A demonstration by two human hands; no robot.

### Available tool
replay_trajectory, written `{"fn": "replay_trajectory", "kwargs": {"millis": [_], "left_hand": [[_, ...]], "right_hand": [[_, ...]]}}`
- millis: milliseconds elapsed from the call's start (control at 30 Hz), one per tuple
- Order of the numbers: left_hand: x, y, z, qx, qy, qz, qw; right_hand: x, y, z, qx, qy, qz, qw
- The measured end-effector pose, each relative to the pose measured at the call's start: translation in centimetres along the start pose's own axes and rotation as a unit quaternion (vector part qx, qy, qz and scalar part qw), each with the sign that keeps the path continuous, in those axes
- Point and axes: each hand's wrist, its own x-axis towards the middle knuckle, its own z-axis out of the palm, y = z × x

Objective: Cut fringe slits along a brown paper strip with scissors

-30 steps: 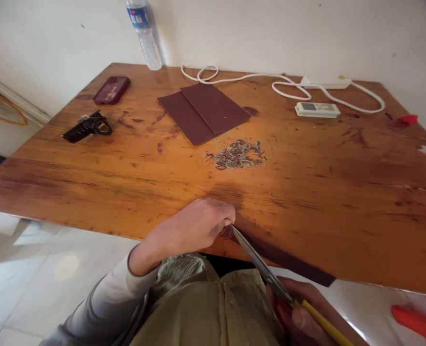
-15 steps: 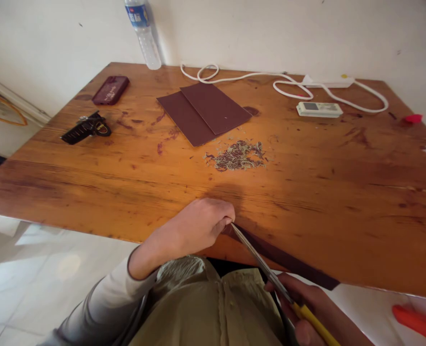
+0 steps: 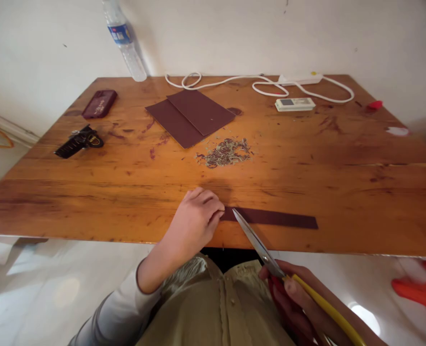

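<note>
A long dark maroon strip (image 3: 277, 218) lies flat on the wooden table (image 3: 342, 158) near its front edge. My left hand (image 3: 197, 220) rests on the table with its fingertips pressing the strip's left end. My right hand (image 3: 299, 295), low at the bottom right, grips yellow-handled scissors (image 3: 263, 247). Their closed blades point up-left, and the tip sits over the strip just right of my left fingers. Two larger maroon sheets (image 3: 190, 115) lie overlapped further back, with a small pile of cut scraps (image 3: 225, 152) in front of them.
At the back stand a water bottle (image 3: 123, 38), a white coiled cable with power strip (image 3: 266, 85) and a white remote (image 3: 294, 104). A dark red case (image 3: 99, 103) and a black clip-like object (image 3: 79, 141) lie at the left. Something orange (image 3: 419, 288) sits on the floor at the right.
The maroon strip, held slanted off the table's edge before, now lies flat on the table. My left hand moved onto its left end. The view tilted and shifted.
</note>
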Motion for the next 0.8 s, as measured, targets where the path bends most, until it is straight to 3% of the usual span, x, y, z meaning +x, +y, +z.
{"fn": "replay_trajectory", "kwargs": {"millis": [233, 400, 600, 800], "left_hand": [[0.1, 1.3, 0.2, 0.087, -0.066, -0.042, 0.993], [0.8, 1.7, 0.1, 0.116, -0.095, -0.056, 0.987], [0.8, 1.0, 0.0, 0.041, -0.057, -0.113, 0.991], [0.7, 0.3, 0.1, -0.023, -0.029, -0.105, 0.994]], "right_hand": [[0.9, 1.9, 0.6, 0.025, -0.010, 0.020, 0.999], [0.6, 0.9, 1.4, 0.041, 0.062, 0.031, 0.997], [0.3, -0.1, 1.7, -0.026, 0.054, 0.033, 0.998], [1.1, 2.3, 1.2, 0.027, -0.019, 0.022, 0.999]]}}
